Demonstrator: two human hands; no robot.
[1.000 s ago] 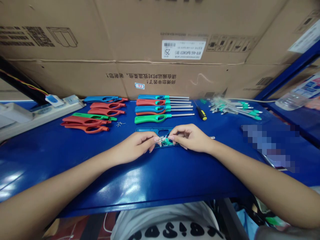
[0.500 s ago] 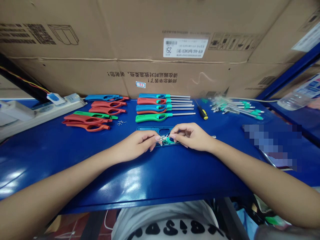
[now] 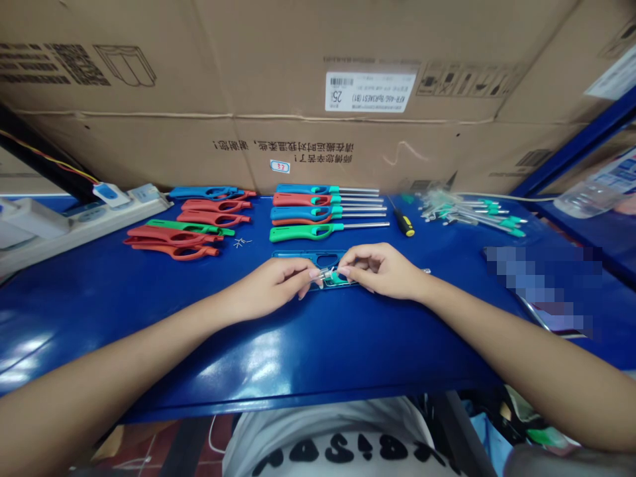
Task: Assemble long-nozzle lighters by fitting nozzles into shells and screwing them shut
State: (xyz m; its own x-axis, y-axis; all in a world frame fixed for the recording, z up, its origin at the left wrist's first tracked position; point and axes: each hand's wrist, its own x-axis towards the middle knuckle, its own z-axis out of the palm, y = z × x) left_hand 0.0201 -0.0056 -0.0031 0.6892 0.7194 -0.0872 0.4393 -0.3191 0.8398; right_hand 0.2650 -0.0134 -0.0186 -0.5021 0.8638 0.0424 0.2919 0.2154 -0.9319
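Thumb and fingers of my left hand (image 3: 278, 285) pinch a small clear and metallic piece (image 3: 324, 274) over the blue table. My right hand (image 3: 380, 271) is closed at the right end of that piece, fingertips pressed together on a tiny part too small to name. Beneath the hands lies an opened blue lighter shell (image 3: 298, 254), one half behind the other. A green trigger part (image 3: 339, 278) shows in the nearer half, and a metal tip (image 3: 426, 270) sticks out right of my right hand.
Behind lie several lighters with metal tubes (image 3: 303, 232), a screwdriver (image 3: 405, 222) and bagged green-tipped tubes (image 3: 477, 212). Empty coloured shells (image 3: 173, 238), small screws (image 3: 242, 243) and a power strip (image 3: 84, 222) are at left. A blurred-out flat device (image 3: 541, 291) lies right.
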